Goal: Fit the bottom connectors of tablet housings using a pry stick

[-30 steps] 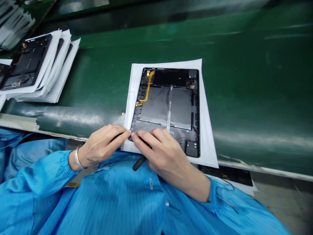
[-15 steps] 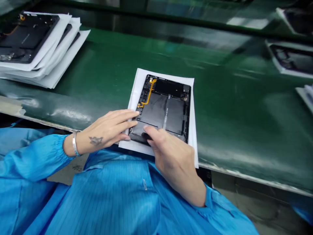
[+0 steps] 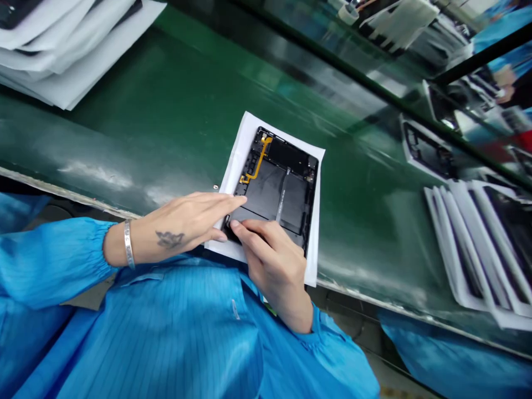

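An opened tablet [image 3: 266, 191] lies back-side up on a white sheet [image 3: 312, 271] at the bench's front edge. A yellow flex cable [image 3: 260, 165] runs along its upper left, and dark battery cells fill the middle. My left hand [image 3: 187, 223], fingers stretched out flat, rests on the tablet's left edge. Over the lower left corner my right hand [image 3: 276, 263] is closed, its fingertips together against the tablet. Anything between those fingertips is hidden. The right hand covers much of the tablet's lower end.
White sheets interleaved with dark tablets [image 3: 78, 47] are stacked at the upper left. Another such stack [image 3: 477, 244] leans at the right, with a tablet [image 3: 428, 147] behind it. A tiny metallic piece [image 3: 215, 187] lies left of the sheet. Another person's hand [image 3: 505, 83] shows at the far right.
The view has turned, bringing the right stack into sight. My right hand has shifted left, its fingers now more curled at the lower left corner. My left hand remains on the tablet's edge.
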Tool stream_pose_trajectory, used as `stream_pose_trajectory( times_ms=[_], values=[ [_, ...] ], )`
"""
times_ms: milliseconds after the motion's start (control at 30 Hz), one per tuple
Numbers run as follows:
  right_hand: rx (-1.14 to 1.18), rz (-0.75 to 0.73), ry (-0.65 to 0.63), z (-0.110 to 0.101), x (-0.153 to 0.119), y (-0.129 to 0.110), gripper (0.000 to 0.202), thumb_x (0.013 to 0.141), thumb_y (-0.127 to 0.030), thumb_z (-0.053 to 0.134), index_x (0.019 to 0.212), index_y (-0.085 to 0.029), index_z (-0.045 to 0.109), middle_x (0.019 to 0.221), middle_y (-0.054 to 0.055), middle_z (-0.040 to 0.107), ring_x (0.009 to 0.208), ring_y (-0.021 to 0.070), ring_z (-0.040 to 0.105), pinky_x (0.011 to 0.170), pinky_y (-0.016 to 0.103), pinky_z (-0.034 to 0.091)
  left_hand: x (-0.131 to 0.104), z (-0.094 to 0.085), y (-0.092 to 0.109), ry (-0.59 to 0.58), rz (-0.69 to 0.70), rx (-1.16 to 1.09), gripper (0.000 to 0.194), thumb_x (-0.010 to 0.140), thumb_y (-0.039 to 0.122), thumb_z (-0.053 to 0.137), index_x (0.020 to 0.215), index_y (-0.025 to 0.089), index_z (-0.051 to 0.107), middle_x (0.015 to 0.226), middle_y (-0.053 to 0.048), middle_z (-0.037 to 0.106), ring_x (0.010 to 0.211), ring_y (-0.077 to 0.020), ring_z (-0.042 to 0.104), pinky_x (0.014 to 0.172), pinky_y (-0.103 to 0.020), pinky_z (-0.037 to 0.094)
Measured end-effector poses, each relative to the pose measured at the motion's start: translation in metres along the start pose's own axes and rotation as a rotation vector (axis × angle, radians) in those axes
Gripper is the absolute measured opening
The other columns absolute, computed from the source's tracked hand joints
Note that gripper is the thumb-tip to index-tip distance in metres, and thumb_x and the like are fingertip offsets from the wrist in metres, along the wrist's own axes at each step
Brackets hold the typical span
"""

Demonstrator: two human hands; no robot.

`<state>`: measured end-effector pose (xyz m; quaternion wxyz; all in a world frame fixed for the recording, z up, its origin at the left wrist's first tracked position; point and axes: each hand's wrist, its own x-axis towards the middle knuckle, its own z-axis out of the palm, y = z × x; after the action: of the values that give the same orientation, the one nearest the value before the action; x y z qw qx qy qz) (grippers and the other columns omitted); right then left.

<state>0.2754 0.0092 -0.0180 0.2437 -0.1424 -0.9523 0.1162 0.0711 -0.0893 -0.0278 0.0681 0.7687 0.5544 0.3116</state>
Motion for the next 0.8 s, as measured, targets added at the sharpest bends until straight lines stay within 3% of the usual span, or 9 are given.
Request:
stream_pose_trajectory(
  times_ms=[133, 300, 467, 800],
  values=[
    [-0.075, -0.064, -0.038, -0.003, 0.001, -0.001, 0.025, 0.094, -0.006, 0.056, 0.114, -0.015, 0.069, 0.100, 0.008, 0.075, 0.080, 0.0156, 0.061, 0.068, 0.028, 0.050, -0.001, 0.003, 0.000, 0.014, -0.003, 0.017, 0.048, 0.103, 0.035, 0.049, 0.145, 0.011, 0.043, 0.142, -0.014, 0.060, 0.133, -0.0204, 0.057, 0.113, -0.034, 0.047],
    [-0.265, -0.246, -0.165, -0.016, 0.012, -0.003, 0.021, 0.099, -0.008, 0.049, 0.108, -0.012, 0.068, 0.098, 0.006, 0.075, 0.070, 0.0139, 0.053, 0.057, 0.030, 0.040, 0.000, 0.002, 0.001, 0.004, 0.000, 0.011, 0.049, 0.103, 0.035, 0.049, 0.146, 0.012, 0.043, 0.140, -0.014, 0.060, 0.131, -0.0222, 0.058, 0.112, -0.037, 0.049],
    [-0.313, -0.417, -0.278, -0.028, 0.027, 0.000, 0.019, 0.101, -0.014, 0.050, 0.099, -0.013, 0.068, 0.087, 0.004, 0.069, 0.071, 0.0136, 0.054, 0.055, 0.031, 0.036, 0.001, 0.000, 0.001, -0.016, -0.005, 0.025, 0.049, 0.103, 0.033, 0.050, 0.147, 0.013, 0.043, 0.142, -0.015, 0.059, 0.132, -0.0230, 0.058, 0.112, -0.039, 0.049],
    [-0.323, -0.467, -0.231, -0.028, 0.029, 0.000, 0.022, 0.101, -0.015, 0.050, 0.086, -0.015, 0.067, 0.083, 0.003, 0.065, 0.068, 0.0136, 0.050, 0.053, 0.031, 0.034, 0.003, 0.000, 0.002, -0.006, 0.009, 0.053, 0.050, 0.103, 0.037, 0.049, 0.145, 0.009, 0.045, 0.141, -0.016, 0.060, 0.131, -0.0230, 0.059, 0.111, -0.038, 0.050]
  ],
)
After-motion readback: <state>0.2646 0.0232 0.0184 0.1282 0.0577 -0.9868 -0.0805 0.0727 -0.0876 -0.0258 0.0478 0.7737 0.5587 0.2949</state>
